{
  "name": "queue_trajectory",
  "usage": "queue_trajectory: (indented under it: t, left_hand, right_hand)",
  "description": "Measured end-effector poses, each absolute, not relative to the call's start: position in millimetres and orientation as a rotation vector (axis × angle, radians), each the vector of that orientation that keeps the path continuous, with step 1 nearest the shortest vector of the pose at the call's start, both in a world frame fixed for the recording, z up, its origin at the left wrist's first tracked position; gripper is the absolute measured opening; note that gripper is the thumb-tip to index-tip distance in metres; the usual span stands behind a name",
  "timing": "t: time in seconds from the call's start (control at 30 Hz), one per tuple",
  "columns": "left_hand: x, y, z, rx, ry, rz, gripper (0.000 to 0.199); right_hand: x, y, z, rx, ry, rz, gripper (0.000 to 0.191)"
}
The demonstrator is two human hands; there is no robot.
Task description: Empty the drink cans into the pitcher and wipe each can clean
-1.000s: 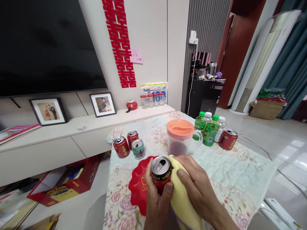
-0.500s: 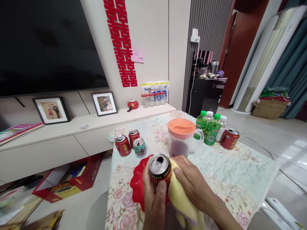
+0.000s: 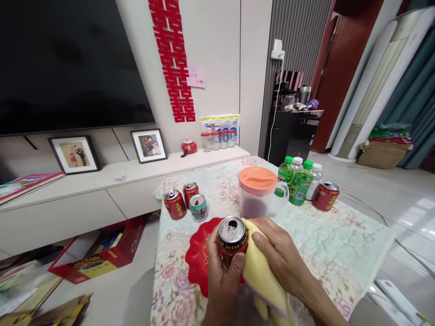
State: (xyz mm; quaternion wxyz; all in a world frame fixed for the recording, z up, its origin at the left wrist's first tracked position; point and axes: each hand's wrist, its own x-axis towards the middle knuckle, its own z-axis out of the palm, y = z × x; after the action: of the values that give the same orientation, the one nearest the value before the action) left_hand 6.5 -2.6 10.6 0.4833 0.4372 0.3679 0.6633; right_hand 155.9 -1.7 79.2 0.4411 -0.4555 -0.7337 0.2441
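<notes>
can (image 3: 233,239): glossy metal | cloth (image 3: 261,271): matt fabric | dish (image 3: 195,260): smooth plastic

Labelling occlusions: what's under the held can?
Part of the red dish shows beside the left hand. The hand, can and yellow cloth hide more of it; the spot directly beneath the can isn't visible.

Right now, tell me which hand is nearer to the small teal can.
Left. The left hand grips a red can, to the near right of the small teal can; the right hand, holding the yellow cloth, is farther right.
</notes>
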Motion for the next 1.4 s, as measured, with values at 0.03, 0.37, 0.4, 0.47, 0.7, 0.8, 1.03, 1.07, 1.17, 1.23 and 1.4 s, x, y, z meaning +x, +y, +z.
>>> queue_trajectory:
  t: [0.03,0.37,0.4,0.47,0.7,0.8,1.03,1.07,1.17,1.23,1.4]
  left_hand:
    - [8.6,-2.9,10.1,1.040,0.872,1.629,0.069]
    - [14.4,-9.8,14.7,0.977,0.837,1.588,0.071]
    - [15.1,-10.3,16.5,0.977,0.835,1.602,0.071]
    - [15.5,-10.4,18.5,0.980,0.826,1.615,0.074]
    - [3.3,-8.1,18.4,1.021,0.867,1.541,0.080]
    - [-1.4,-8.7,21.8,1.034,0.913,1.526,0.078]
    - [3.6,-9.6,25.7,1.066,0.936,1.573,0.070]
    - [4.7,-9.4,25.6,1.052,0.929,1.574,0.070]
    - [6.1,-8.0,25.2,1.041,0.917,1.544,0.071]
    - [5.7,-6.5,24.1,1.062,0.909,1.542,0.073]
    - [4.2,-3.5,16.2,1.067,0.896,1.571,0.077]
  right_hand:
    - [156.5,-3.8,81.2,-1.108,-1.811,0.562,0.033]
    - [154.6,-5.2,72.8,-1.111,-1.851,0.357,0.040]
    - [154.3,-3.9,72.7,-1.116,-1.853,0.384,0.039]
    - [154.2,-1.7,73.9,-1.119,-1.859,0.442,0.037]
    - [154.3,7.2,71.3,-1.179,-1.920,0.676,0.036]
    - [153.8,12.2,64.5,-1.284,-1.958,0.707,0.039]
    - [153.3,14.3,64.8,-1.325,-1.866,0.645,0.034]
    - [153.5,12.9,66.5,-1.281,-1.841,0.630,0.032]
    - [154.3,6.7,70.5,-1.155,-1.793,0.575,0.032]
    - [154.9,2.5,71.6,-1.128,-1.784,0.510,0.033]
    - [154.6,-4.1,72.4,-1.083,-1.813,0.343,0.035]
